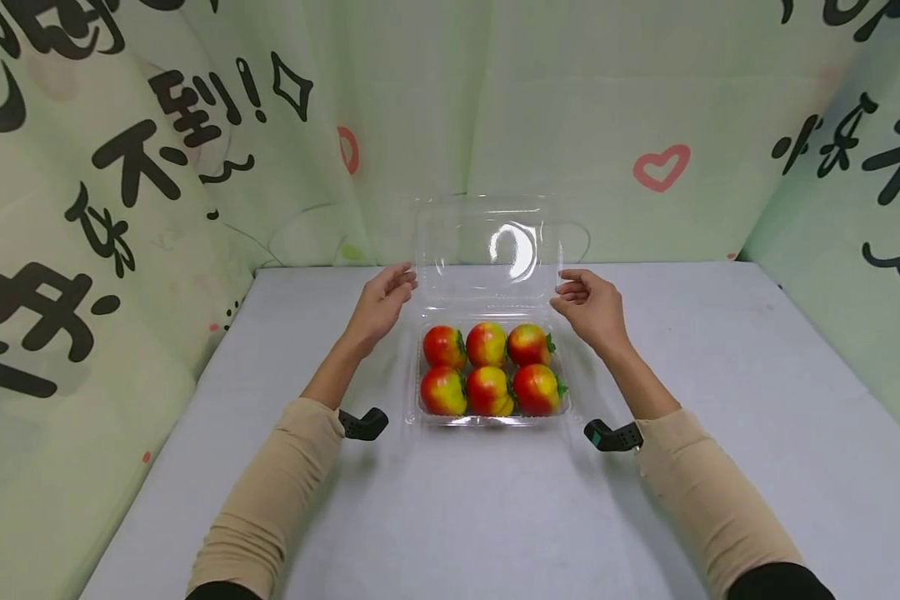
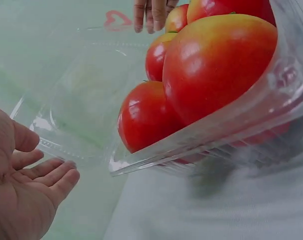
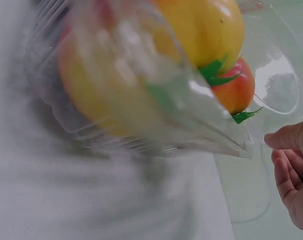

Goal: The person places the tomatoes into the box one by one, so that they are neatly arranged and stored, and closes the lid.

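Observation:
A clear plastic clamshell box stands on the table with its lid point(image 1: 461, 250) raised at the back. In its base point(image 1: 487, 421) sit several red-and-yellow tomato-like fruits point(image 1: 487, 392) in two rows, some showing green leaves. My left hand point(image 1: 390, 296) is at the lid's left edge, fingers loosely extended, palm turned inward in the left wrist view. At the opposite edge is my right hand point(image 1: 591, 304), thumb and fingers loosely bent beside the lid. In the right wrist view, the thumb point(image 3: 284, 137) comes close to the clear plastic; contact cannot be told.
A white table point(image 1: 495, 517) lies under the box. Pale green curtains point(image 1: 570, 108) with black lettering and red hearts hang behind and at both sides. Black wrist devices point(image 1: 363, 425) sit at both beige sleeves point(image 1: 270, 492).

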A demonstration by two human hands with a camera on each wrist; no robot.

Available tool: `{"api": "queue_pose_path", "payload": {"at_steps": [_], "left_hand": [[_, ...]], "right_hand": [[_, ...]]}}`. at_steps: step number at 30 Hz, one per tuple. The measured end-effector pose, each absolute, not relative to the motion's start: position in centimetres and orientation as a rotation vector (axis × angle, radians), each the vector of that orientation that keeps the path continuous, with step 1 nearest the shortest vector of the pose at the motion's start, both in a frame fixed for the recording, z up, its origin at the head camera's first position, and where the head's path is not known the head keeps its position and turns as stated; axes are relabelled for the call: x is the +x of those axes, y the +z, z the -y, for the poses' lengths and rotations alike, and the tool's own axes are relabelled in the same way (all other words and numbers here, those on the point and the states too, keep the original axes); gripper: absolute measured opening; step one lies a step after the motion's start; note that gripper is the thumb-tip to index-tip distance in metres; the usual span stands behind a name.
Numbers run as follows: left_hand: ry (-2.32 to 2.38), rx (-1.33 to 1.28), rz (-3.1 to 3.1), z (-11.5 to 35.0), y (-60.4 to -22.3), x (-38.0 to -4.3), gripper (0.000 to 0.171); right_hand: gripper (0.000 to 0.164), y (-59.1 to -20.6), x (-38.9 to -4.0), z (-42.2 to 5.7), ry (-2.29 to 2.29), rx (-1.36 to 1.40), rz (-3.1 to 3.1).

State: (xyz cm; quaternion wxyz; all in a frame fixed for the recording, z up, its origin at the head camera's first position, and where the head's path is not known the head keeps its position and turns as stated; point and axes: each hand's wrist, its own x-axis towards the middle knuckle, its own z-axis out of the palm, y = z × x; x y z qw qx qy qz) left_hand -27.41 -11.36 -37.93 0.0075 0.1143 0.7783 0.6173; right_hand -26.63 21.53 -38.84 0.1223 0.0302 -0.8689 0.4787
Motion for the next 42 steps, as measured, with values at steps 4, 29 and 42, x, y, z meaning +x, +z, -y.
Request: {"api": "queue_pose_path", "payload": {"at_steps": [4,29,42], "left_hand": [[2.016,0.398,-2.429,11.3,-37.9,-27.1,0.047],[2.212,0.594,-2.481,11.4,-37.3,-18.8,0.044],[1.993,0.599,-2.561,11.9,-40.5,-14.6,0.044]], "right_hand": [[0.038,-38.8,-26.3,-21.6,1.433,0.107,2.451],[0.042,-36.1,-18.3,-22.3,1.654,0.177,2.218],[0.029,-37.7,-14.0,-23.0,1.383,0.336,2.453]]}}
